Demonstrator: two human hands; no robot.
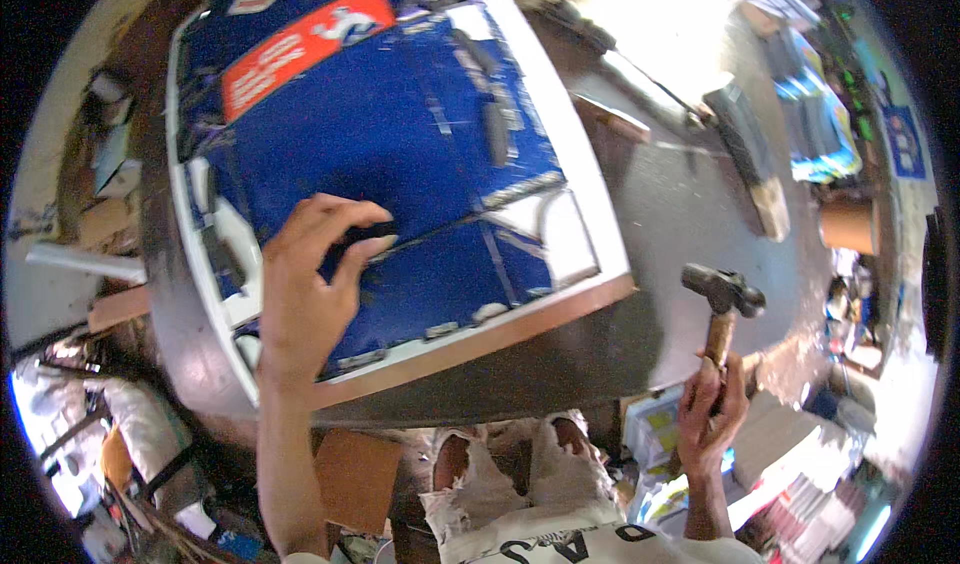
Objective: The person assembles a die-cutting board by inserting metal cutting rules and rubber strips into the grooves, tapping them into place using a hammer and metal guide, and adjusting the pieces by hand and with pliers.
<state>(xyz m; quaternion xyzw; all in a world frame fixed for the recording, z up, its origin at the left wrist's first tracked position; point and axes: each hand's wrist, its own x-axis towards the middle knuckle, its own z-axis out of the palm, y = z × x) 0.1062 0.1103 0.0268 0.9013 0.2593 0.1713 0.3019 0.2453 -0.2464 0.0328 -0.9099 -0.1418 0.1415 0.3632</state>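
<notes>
My right hand (712, 409) grips a ball-peen hammer by its wooden handle (719, 340), its metal head (724, 289) raised at the right of the table's near edge. My left hand (312, 254) hovers over a blue panel (330, 169) set in a white frame with a wooden near edge (480, 349). Its thumb and forefinger curl toward each other around a small dark patch; I cannot make out what is between them. The panel carries a red-orange printed label (308, 52) and worn white patches.
The framed panel lies on a dark table (690, 204). Right of it are a dark block-like tool with a pale wooden end (748, 159) and a small wooden piece (612, 116). Stacked packages (800, 444) stand at the lower right; a pale strip (85, 262) lies at left.
</notes>
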